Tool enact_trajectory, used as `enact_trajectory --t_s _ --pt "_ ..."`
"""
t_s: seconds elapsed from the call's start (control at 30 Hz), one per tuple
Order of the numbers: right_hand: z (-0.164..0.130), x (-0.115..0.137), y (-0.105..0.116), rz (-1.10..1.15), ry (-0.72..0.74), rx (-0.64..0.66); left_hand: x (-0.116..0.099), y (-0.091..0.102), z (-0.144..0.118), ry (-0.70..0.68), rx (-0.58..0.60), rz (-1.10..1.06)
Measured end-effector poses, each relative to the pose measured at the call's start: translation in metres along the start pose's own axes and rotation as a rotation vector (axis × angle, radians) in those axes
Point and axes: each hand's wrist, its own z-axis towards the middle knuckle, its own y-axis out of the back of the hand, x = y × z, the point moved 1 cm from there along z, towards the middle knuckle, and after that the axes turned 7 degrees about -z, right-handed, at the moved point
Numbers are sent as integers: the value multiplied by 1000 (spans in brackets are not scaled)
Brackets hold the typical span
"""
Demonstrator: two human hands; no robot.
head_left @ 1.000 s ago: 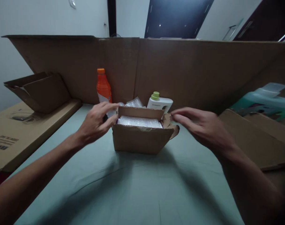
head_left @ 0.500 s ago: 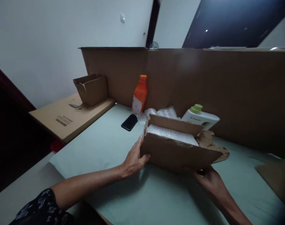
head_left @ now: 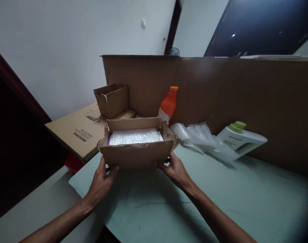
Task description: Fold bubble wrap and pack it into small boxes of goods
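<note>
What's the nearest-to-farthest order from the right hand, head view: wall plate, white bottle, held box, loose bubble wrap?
1. Held box: touching right hand.
2. Loose bubble wrap: ahead, right.
3. White bottle: farther right.
4. Wall plate: high, beyond table.

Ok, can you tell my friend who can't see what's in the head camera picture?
A left hand and a right hand hold an open brown cardboard box with clear bubble wrap inside. Beyond are an orange plastic bottle and a green-capped white plastic bottle.

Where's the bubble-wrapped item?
In the head view, the bubble-wrapped item sits left of centre, inside the held cardboard box, left of the bubble wrap.
</note>
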Motion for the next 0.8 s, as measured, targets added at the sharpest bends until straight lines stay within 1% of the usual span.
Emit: enact_trajectory --t_s 0.07,0.1,0.17,0.23,0.3,0.33,0.37,0.4,0.43,0.47,0.53,0.6,0.7,0.73,0.8 --pt "-10 -10 9 -31 -31 -42 5 -12 3 16 54 -39" --pt "-19 -18 18 -50 -61 -79 5 -23 4 28 95 -60" --pt "-46 -35 43 -97 -144 -172 -2 -54 7 20 188 -93" --pt "-82 -50 74 -148 -258 -282 -16 -90 7 -61 292 -96" --pt "-119 -60 104 -198 -382 -398 -32 -122 4 -195 416 -79" --pt "-134 -62 115 -214 -430 -455 -38 -133 2 -252 479 -74" --pt "-145 -61 123 -224 -460 -496 -42 -141 0 -288 526 -77" --pt "-152 -59 126 -227 -468 -514 -45 -144 -2 -297 547 -86" --pt "-154 -56 124 -229 -459 -507 -44 -142 -3 -277 538 -97" --pt "-152 -52 120 -228 -439 -480 -42 -137 -4 -232 503 -107" --pt "-139 -45 106 -223 -382 -396 -32 -121 -6 -116 411 -112" --pt "-124 -43 92 -216 -334 -313 -21 -101 -12 -30 358 -98" --pt "-98 -42 72 -178 -245 -175 -8 -69 -22 -1 304 -51" --pt "-85 -40 65 -157 -197 -126 -6 -57 -22 -1 265 -30" --pt "-51 -28 45 -100 -59 -39 -5 -29 -16 -2 143 13"
